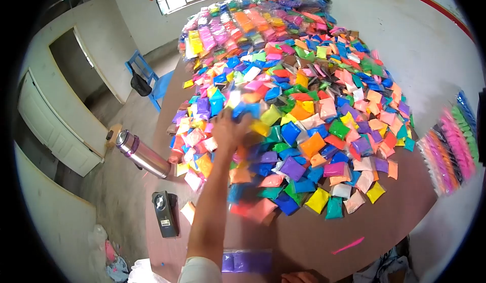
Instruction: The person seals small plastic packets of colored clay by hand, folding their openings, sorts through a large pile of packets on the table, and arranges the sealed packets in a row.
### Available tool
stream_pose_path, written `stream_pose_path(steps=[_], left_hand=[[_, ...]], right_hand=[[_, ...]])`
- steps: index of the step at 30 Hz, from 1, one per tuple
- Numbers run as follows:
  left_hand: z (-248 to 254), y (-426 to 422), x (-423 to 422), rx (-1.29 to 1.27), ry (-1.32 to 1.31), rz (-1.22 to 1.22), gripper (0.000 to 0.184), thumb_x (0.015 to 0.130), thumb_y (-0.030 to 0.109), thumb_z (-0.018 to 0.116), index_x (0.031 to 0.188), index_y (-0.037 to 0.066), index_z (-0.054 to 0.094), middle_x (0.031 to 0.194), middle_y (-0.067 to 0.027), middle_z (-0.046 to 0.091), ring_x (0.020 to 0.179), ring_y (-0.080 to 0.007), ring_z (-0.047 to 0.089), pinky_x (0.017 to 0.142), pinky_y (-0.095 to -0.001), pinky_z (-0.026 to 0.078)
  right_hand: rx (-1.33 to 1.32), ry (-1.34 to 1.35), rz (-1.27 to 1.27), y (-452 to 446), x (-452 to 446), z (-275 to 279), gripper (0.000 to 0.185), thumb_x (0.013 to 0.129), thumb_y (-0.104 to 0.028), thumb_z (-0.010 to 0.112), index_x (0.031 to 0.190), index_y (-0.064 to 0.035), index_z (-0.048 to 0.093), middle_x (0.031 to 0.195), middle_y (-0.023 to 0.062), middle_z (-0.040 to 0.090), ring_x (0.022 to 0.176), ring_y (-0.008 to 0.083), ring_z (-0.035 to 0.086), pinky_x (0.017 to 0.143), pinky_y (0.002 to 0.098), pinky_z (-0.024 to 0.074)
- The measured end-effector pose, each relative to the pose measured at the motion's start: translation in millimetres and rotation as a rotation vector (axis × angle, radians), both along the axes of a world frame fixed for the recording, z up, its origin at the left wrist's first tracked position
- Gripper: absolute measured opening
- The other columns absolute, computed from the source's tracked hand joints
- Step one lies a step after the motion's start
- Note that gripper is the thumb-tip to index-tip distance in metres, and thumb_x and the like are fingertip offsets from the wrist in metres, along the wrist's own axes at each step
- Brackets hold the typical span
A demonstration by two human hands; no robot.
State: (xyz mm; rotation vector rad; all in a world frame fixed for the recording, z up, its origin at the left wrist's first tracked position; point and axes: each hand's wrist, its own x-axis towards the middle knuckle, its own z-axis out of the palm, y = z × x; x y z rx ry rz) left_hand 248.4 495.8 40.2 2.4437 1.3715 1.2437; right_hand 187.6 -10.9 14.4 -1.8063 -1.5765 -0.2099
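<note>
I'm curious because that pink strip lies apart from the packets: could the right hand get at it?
Probably yes. The right hand is near the pink strip, with seemingly bare tabletop between them. But little of the hand shows, so I can't tell whether it's free.

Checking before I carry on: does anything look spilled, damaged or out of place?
A pink strip lies alone on the table, front right, away from the packet heap; one pale packet sits apart near the black device. No spill shows.
</note>
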Motion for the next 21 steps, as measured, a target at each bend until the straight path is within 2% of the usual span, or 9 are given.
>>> stream_pose_path(steps=[2,5,7,12,14,16,18,19,21], left_hand=[[30,-29,23,-0.220,0.024,-0.165,0.061,0.081,0.050,0.072,0.122,0.006,0.066,0.121,-0.0199,0.068,0.111,-0.0428,0.062,0.095,-0.0523,0.052],[38,-57,72,-0.095,-0.051,-0.328,0.061,0.082,0.043,0.074,0.128,0.004,0.063,0.125,-0.0201,0.065,0.116,-0.0428,0.060,0.096,-0.0521,0.051],[34,-75,108,-0.011,-0.083,-0.441,0.062,0.083,0.041,0.074,0.130,0.003,0.061,0.127,-0.0212,0.064,0.117,-0.0426,0.060,0.100,-0.0518,0.049],[43,-119,143,-0.019,-0.148,-0.650,0.063,0.083,0.041,0.075,0.130,0.002,0.060,0.130,-0.0218,0.063,0.119,-0.0440,0.059,0.106,-0.0521,0.045],[43,-130,142,0.139,-0.149,-0.717,0.062,0.082,0.041,0.076,0.129,0.003,0.061,0.128,-0.0216,0.064,0.118,-0.0442,0.059,0.105,-0.0518,0.045],[42,-133,128,0.139,-0.120,-0.750,0.050,0.085,0.035,0.075,0.123,0.003,0.064,0.127,-0.0210,0.065,0.118,-0.0409,0.061,0.102,-0.0483,0.048],[44,-132,112,-0.021,0.078,-0.708,0.034,0.090,0.026,0.071,0.115,0.004,0.067,0.123,-0.0181,0.068,0.114,-0.0373,0.064,0.096,-0.0446,0.052],[37,-128,104,0.022,0.012,-0.705,0.021,0.092,0.019,0.068,0.107,0.005,0.069,0.119,-0.0153,0.070,0.107,-0.0365,0.067,0.089,-0.0437,0.055],[38,-120,81,0.085,-0.091,-0.703,0.021,0.091,0.018,0.069,0.108,0.005,0.070,0.117,-0.0149,0.071,0.106,-0.0371,0.067,0.089,-0.0446,0.055]], right_hand=[[-0.012,0.015,-0.017,0,-5,-7,0.013,0.075,-0.008,0.068,0.071,-0.0062,0.056,0.065,0.0098,0.050,0.057,0.0279,0.052,0.051,0.0453,0.0398],[0.027,-0.049,0.004,0,-5,-7,0.013,0.076,-0.009,0.068,0.072,-0.0069,0.057,0.065,0.0105,0.051,0.056,0.0294,0.050,0.051,0.0465,0.0401],[-0.083,0.236,-0.031,-7,-7,-5,0.011,0.079,-0.009,0.070,0.077,-0.0075,0.060,0.074,0.0118,0.057,0.064,0.0306,0.054,0.058,0.0451,0.0456],[-0.036,0.205,-0.037,-5,-2,-7,0.010,0.083,-0.013,0.070,0.081,-0.0057,0.064,0.076,0.0126,0.061,0.065,0.0313,0.057,0.060,0.0448,0.0477],[-0.025,0.196,-0.043,-3,-2,-5,0.011,0.085,-0.015,0.070,0.083,-0.0048,0.066,0.077,0.0130,0.063,0.066,0.0317,0.059,0.060,0.0446,0.0487],[-0.012,0.189,-0.047,-3,-2,-6,0.013,0.087,-0.016,0.070,0.085,-0.0039,0.068,0.078,0.0134,0.065,0.066,0.0321,0.061,0.061,0.0444,0.0497],[0.004,0.181,-0.047,-1,-2,-5,0.015,0.089,-0.018,0.070,0.086,-0.0030,0.070,0.078,0.0138,0.066,0.067,0.0325,0.062,0.062,0.0443,0.0508],[0.014,0.175,-0.045,-3,-3,-4,0.017,0.090,-0.019,0.070,0.087,-0.0025,0.071,0.079,0.0140,0.067,0.067,0.0327,0.063,0.062,0.0442,0.0513],[0.028,0.180,-0.049,0,-1,-1,0.020,0.092,-0.021,0.070,0.089,-0.0016,0.073,0.080,0.0144,0.069,0.068,0.0331,0.064,0.063,0.0440,0.0523]])
